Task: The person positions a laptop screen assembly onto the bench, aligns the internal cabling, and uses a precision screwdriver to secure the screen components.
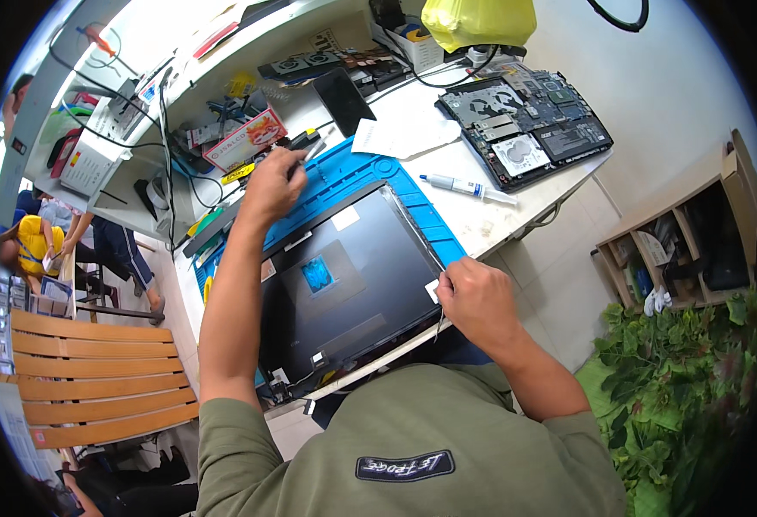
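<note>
A dark laptop lid, inner side up, lies tilted on a blue silicone work mat. A shiny blue patch and pale stickers show on it. Beyond its far left corner is my left hand, fingers curled in; a slim grey piece shows at the fingertips, its kind unclear. My right hand is closed in a pinch at the lid's right edge, beside a small white tab. What its fingertips grip is hidden. A thin pale strip hangs just below them.
An opened laptop base lies at the far right of the table, near a syringe and white paper. A black phone, a red-and-white box and loose cables stand behind. A wooden bench is at left.
</note>
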A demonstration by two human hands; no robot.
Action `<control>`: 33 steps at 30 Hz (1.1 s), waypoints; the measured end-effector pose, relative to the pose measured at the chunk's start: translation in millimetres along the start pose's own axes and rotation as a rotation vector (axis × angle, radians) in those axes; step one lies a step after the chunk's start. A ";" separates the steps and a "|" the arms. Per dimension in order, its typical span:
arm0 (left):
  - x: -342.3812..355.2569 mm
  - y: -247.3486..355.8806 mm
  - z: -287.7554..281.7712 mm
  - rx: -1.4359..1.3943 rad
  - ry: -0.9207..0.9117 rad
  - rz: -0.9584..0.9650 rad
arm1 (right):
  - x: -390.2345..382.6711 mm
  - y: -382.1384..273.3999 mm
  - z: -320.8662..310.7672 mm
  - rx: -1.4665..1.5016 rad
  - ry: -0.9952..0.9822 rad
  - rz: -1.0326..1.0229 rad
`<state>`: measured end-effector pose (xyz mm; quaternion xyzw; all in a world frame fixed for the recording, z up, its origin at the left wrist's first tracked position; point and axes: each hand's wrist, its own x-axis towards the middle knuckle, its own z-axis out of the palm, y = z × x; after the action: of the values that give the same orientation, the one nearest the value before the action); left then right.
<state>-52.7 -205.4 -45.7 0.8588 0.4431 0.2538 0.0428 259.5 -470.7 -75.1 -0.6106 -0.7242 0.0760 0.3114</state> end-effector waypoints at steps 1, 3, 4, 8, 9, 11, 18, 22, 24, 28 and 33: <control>1.7 0.1 -1.6 -0.167 -0.020 -0.110 | -0.5 0.3 0.3 -0.004 -0.001 0.004; 4.4 4.7 -9.6 -0.500 -0.065 -0.335 | -1.6 1.3 1.3 -0.012 -0.004 0.012; 5.9 10.4 -14.1 -0.719 -0.102 -0.333 | -2.0 2.0 1.7 -0.016 -0.001 0.016; -1.5 44.3 -8.0 -1.328 -0.141 -0.378 | -2.6 3.0 3.2 -0.017 0.008 0.015; -3.4 49.4 -2.3 -1.354 -0.140 -0.426 | -2.6 3.1 3.4 -0.015 0.009 0.013; -7.7 61.6 10.9 -1.454 -0.161 -0.487 | -2.6 3.9 3.2 -0.011 0.007 0.009; -10.1 83.1 43.5 -1.135 0.033 -0.201 | -1.3 4.4 3.8 0.001 0.017 -0.005; -16.3 102.2 52.5 -0.890 0.074 -0.176 | -2.8 6.7 4.6 0.016 0.010 -0.001; -18.7 110.2 49.0 -0.676 0.041 -0.162 | -3.2 7.5 4.4 0.012 -0.002 0.005; -20.7 112.1 49.3 -0.482 -0.002 -0.031 | -2.8 6.2 1.6 0.026 -0.010 0.001; -18.0 115.3 53.7 -0.495 0.052 0.082 | -3.0 7.1 2.1 0.034 -0.020 0.002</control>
<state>49.3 -281.0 -65.0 0.8325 0.3333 0.3780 0.2304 264.5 -471.2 -81.3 -0.6050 -0.7254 0.0949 0.3143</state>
